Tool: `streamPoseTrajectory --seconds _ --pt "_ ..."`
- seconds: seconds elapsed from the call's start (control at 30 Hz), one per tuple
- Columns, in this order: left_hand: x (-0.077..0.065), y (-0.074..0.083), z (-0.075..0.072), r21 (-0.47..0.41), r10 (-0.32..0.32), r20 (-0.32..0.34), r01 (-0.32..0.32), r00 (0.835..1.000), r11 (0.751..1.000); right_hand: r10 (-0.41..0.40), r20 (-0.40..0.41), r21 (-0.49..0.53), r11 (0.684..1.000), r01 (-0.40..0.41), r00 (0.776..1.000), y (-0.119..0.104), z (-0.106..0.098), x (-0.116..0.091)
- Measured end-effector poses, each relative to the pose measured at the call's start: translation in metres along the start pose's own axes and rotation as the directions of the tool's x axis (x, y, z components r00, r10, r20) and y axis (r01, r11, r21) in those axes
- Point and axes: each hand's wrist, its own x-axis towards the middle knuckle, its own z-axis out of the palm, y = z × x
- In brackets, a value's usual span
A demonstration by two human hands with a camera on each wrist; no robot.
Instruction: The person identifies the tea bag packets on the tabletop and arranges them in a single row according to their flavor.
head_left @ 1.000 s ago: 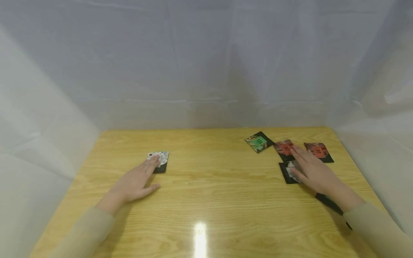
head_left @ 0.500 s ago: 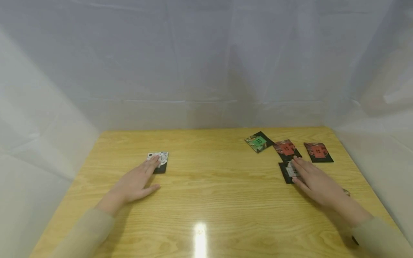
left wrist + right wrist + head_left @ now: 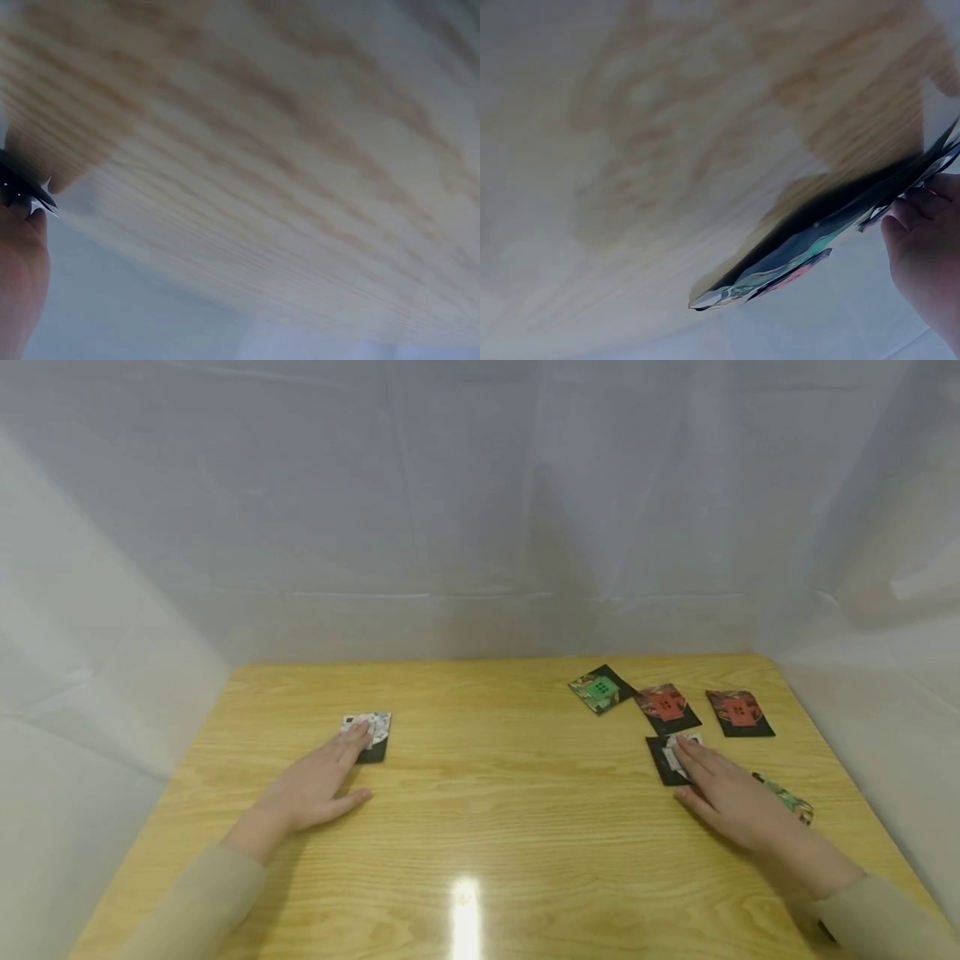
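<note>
On the left of the table, the fingertips of my left hand (image 3: 315, 785) rest on a small flat black-and-white packet (image 3: 381, 728). Its fingers are straight, the thumb spread apart. Across the table, straight fingers of my right hand (image 3: 738, 802) lie on another black-and-white packet (image 3: 662, 758), hiding part of it. Just behind that is a red-and-black packet (image 3: 666, 706). A green packet (image 3: 791, 802) shows partly from behind the right hand. In the left wrist view, the left hand (image 3: 22, 270) appears at the edge; the right hand (image 3: 930, 255) is in the right wrist view.
A second red packet (image 3: 739, 713) lies at the far right. One green packet (image 3: 602, 690) sits near the back edge, its corner close to the red one. A dark corner of something (image 3: 826, 932) shows by the right sleeve. White cloth (image 3: 480, 510) hangs behind the wooden table (image 3: 480, 818).
My right hand has drawn back from the nearer red packet, uncovering it, and now lies on the black-and-white one. More of the green packet behind that hand shows. The left hand stays still.
</note>
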Motion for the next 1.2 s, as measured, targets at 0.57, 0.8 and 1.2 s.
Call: streamPoseTrajectory --seconds 0.57,0.8,1.2 --pt "0.0 0.0 0.001 0.007 0.007 -0.004 -0.007 1.0 1.0 -0.044 0.025 0.007 0.999 0.044 0.999 -0.014 0.002 0.014" --pt "0.0 -0.001 0.003 0.005 0.006 -0.005 -0.006 1.0 1.0 -0.084 0.022 0.003 0.996 0.084 0.996 -0.022 0.0 0.022" --pt "0.0 0.001 0.002 0.011 -0.002 0.003 0.002 1.0 1.0 -0.127 0.037 0.034 0.992 0.126 0.991 -0.037 0.001 0.039"
